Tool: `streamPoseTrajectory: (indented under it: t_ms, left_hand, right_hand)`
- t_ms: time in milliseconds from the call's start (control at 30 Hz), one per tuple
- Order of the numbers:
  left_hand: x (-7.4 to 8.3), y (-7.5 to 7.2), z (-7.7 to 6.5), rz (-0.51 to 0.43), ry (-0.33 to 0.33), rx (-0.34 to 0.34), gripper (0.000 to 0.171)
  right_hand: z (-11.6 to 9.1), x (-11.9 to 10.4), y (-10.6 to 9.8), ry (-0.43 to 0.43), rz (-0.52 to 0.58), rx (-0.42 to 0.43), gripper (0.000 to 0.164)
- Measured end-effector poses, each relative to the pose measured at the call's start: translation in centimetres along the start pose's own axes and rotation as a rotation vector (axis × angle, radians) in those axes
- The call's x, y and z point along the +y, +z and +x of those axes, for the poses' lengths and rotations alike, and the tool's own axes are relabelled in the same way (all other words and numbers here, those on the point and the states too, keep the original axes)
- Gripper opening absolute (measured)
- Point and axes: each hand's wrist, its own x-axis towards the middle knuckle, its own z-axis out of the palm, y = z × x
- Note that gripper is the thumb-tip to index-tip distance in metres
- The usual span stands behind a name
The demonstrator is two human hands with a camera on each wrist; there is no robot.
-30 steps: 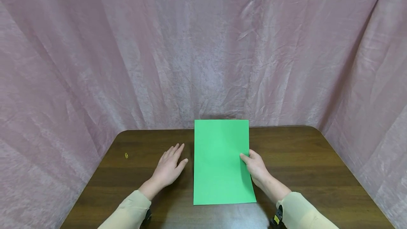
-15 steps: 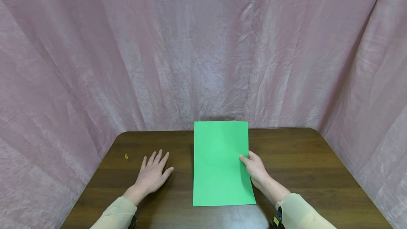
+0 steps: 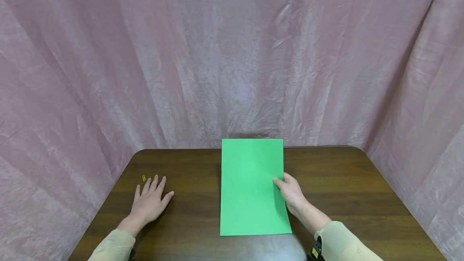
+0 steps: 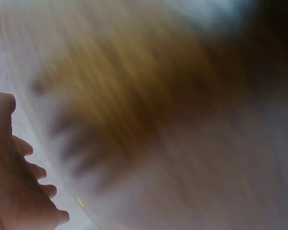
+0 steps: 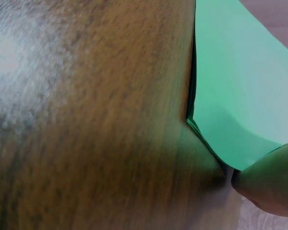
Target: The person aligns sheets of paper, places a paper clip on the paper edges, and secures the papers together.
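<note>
1. Left hand (image 3: pixel 148 206) has moved leftward across the surface (image 3: pixel 195 208) since half a second ago, away from the green paper (image 3: pixel 250 188) and up to the paper clip (image 3: pixel 143 178). Right hand (image 3: pixel 293 194) holds its place.
2. Pink curtain (image 3: pixel 232 51), crushed and folded, hangs behind and to both sides.
3. Surface: dark wood grain, rounded back corners, light glare near the paper's close edge.
4. Green paper: upright rectangle near the middle, its far edge showing against the curtain. Right wrist view shows more than one layer at a corner and a bend beside the hand.
5. Right hand: forearm angled in from lower right; fingers gripping the paper's right edge, thumb on top.
6. Left hand: forearm from lower left, back of hand up, fingers straight and spread, thumb apart, holding nothing. Contact with the surface: cannot tell.
7. Paper clip: yellow, lying on the surface at left, just beside the left fingertips.
</note>
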Motion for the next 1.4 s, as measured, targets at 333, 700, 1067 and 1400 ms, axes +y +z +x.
streamPoseTrajectory:
  t_ms: [333,700,1067,1400]
  left_hand:
    - [-2.7,-0.2,-0.4,-0.009,-0.062,-0.027,0.087]
    - [-4.1,-0.5,-0.4,-0.033,-0.117,-0.068,0.093]
    - [-4.6,-0.6,0.2,-0.045,-0.142,-0.095,0.093]
    - [-4.7,-0.7,1.0,-0.052,-0.156,-0.091,0.094]
  right_hand:
    - [-0.1,-0.2,0.0,0.0,-0.001,-0.004,0.04]
    - [-0.1,-0.4,0.0,0.002,-0.003,-0.002,0.041]
    - [0.1,-0.4,0.1,0.003,-0.008,-0.003,0.041]
    - [0.2,-0.2,0.1,0.003,-0.014,-0.009,0.041]
